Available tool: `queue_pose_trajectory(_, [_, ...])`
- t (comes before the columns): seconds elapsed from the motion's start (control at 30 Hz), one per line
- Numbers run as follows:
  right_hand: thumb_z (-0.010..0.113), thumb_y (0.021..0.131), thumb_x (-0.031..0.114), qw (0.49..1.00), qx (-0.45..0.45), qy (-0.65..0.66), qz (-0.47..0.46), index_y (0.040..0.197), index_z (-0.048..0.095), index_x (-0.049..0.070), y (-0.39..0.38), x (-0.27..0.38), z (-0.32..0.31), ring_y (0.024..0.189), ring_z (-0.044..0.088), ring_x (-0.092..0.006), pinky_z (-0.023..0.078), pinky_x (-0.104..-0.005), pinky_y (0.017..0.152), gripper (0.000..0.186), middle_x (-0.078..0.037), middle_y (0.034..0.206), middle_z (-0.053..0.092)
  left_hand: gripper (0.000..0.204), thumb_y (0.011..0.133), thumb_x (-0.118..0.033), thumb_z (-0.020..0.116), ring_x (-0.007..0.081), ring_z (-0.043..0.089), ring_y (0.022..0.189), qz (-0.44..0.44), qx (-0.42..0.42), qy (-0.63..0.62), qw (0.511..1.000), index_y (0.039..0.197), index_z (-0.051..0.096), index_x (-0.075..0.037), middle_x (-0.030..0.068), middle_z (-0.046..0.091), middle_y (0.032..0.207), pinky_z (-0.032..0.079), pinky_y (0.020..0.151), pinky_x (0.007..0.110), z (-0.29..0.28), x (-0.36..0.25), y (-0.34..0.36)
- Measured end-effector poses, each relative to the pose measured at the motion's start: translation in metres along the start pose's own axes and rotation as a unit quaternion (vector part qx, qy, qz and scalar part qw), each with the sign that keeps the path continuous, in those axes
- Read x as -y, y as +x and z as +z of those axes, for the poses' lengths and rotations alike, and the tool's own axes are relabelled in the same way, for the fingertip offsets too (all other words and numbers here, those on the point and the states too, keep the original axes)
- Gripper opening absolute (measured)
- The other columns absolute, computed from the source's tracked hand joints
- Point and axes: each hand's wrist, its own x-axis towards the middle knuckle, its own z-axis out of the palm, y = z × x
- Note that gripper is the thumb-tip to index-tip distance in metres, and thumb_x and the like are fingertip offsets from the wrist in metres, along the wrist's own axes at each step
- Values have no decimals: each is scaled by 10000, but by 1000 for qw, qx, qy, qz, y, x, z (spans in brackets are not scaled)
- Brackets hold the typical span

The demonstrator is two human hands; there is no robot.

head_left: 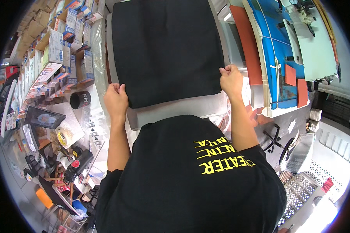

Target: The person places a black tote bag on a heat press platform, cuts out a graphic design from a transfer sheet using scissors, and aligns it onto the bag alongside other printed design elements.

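Flat, matte black cloth [167, 52] between both hands [116, 101] [232, 81]

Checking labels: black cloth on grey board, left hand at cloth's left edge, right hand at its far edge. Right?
One slip: head view puts the right hand at the right edge of the black cloth, not the far one. The rest stands.

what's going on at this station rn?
A person has both hands on a black cloth laid mostly flat over a grey board. The left hand and right hand appear to pinch its opposite side edges, towards the near end. The board shows beyond the cloth's near edge. Cardboard boxes are stacked off to the left.
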Motion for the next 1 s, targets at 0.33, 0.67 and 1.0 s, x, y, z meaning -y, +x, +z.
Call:
queue_pose_trajectory(0.33, [758,852,300,958,-80,-112,-251,1124,673,18,45,7,-5,1206,578,-376,449,-459,1010,401,-211,1243,645,362,838,-125,745,390,545,1182,319,-64,39,945,1154,613,-7,192,599,1233,433,1011,460,9,-29,48])
queue_pose_trajectory(0.67, [553,993,439,913,-17,-172,-370,1405,511,6,226,161,87,1489,295,-344,234,-482,1225,599,-186,1543,404,386,951,-215,617,384,500,1299,427,-79,117,893,1282,593,-18,172,576,1335,330,1146,563,92,-114,282])
queue_pose_trajectory(1.0, [427,949,685,888,244,-305,-242,1313,655,53,345,248,125,1320,540,-364,421,-446,1105,764,-189,1410,585,347,924,-191,578,359,543,1238,419,-61,115,899,1232,606,-33,154,608,1311,378,1097,470,114,-143,292])
